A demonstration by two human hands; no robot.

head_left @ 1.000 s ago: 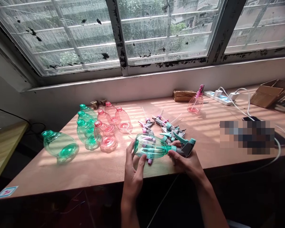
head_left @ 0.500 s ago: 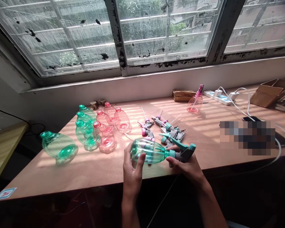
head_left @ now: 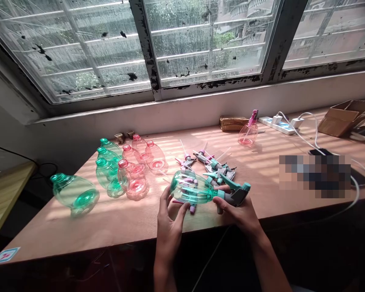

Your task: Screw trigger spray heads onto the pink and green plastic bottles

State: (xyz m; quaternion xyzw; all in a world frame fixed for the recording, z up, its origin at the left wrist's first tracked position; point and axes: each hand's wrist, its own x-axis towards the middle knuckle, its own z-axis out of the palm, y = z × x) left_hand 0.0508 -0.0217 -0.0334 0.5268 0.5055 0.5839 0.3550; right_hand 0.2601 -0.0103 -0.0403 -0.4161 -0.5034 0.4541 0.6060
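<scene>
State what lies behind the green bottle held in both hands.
Behind the green bottle, held by the left hand and right hand, lies a pile of trigger sprayer heads. The bottle covers the pile's nearest pieces.

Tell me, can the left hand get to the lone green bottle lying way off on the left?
Probably yes. The table between the left hand and the lone green bottle lies bare. But that hand is busy gripping the green spray bottle.

Bright daylight comes through the grimy window at the far side, laying striped shadows across the worktop, while the near foreground is dark, the frame edges bow, and a pixelated patch sits right.
</scene>
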